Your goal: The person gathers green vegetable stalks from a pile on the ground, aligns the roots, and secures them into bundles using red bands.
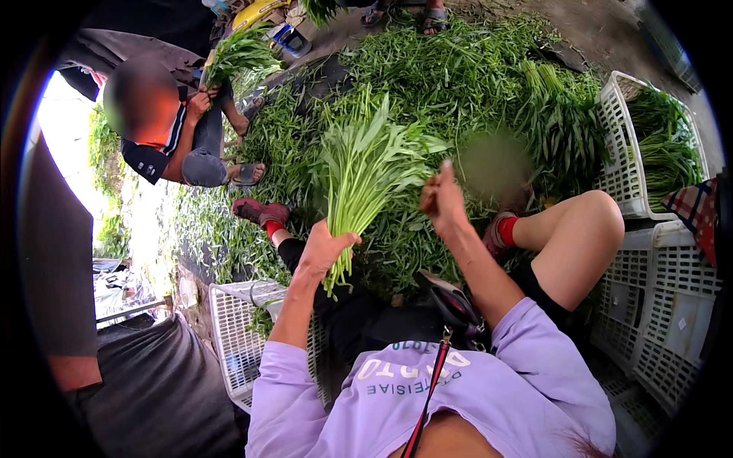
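Observation:
My left hand (327, 250) grips a bunch of long-stemmed leafy greens (366, 177) around the lower stems, leaves pointing away from me. To the right of the bunch, my right hand (444, 200) is raised above the pile with a finger or thumb extended; whether something small is between its fingers cannot be made out. Beneath both hands spreads a wide heap of loose greens (458, 86). Tied bunches (544, 86) lie on the heap at the upper right.
A person (189, 131) at the upper left holds another bunch. White plastic crates (624, 154) stand at the right, the upper one filled with greens; another crate (235, 338) is at my left. A second person's sandalled feet (435, 22) show at the top.

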`<state>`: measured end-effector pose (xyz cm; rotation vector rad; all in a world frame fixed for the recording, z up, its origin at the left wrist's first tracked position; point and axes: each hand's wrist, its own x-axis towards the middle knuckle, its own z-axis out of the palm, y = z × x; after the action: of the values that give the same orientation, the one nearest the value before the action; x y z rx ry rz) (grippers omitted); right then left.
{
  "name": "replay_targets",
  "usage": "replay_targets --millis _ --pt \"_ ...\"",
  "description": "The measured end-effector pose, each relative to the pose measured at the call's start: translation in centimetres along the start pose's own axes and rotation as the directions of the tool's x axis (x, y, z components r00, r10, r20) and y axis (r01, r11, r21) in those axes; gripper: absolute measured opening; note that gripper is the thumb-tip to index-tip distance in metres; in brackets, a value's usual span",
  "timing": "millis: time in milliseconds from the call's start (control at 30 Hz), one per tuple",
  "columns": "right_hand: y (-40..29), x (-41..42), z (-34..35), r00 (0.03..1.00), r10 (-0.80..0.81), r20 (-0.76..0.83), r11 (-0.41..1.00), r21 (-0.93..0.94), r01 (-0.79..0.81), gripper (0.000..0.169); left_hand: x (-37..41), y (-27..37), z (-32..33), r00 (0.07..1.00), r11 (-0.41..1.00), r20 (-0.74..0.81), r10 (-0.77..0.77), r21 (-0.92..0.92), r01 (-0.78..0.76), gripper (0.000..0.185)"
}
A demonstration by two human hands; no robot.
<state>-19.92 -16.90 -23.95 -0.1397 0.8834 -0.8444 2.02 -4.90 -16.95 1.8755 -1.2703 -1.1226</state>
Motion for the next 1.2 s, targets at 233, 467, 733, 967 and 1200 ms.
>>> replay_targets --millis 233,467,733,967,1200 --pt "4.8 -1.0 2.8 0.801 0.066 0.595 0.976 -0.207 0.073 0.079 1.2 5.2 4.1 0.931 0.187 -0.014 0.364 0.981 -0.058 0.059" --pt "5.4 0.2 2.0 0.889 0.137 0.436 0.893 0.334 -0.302 0.046 -0.5 3.8 8.1 0.916 0.012 0.078 0.393 0.996 -0.090 0.063" --pt "4.7 0.1 1.8 0.898 0.134 0.418 0.978 0.089 -0.187 0.035 -2.3 3.6 7.5 0.955 0.705 0.073 0.287 0.659 -0.262 0.112" --pt "4.2 -1.7 3.0 0.823 0.122 0.555 0.991 -0.108 -0.074 0.039 2.7 1.6 2.9 0.965 0.875 0.256 -0.047 -0.455 0.163 0.097" --pt "2.5 -2.7 2.6 0.901 0.090 0.424 0.890 -0.440 0.118 0.038 1.3 1.7 4.4 0.815 0.659 0.564 -0.130 -0.566 0.496 0.066"
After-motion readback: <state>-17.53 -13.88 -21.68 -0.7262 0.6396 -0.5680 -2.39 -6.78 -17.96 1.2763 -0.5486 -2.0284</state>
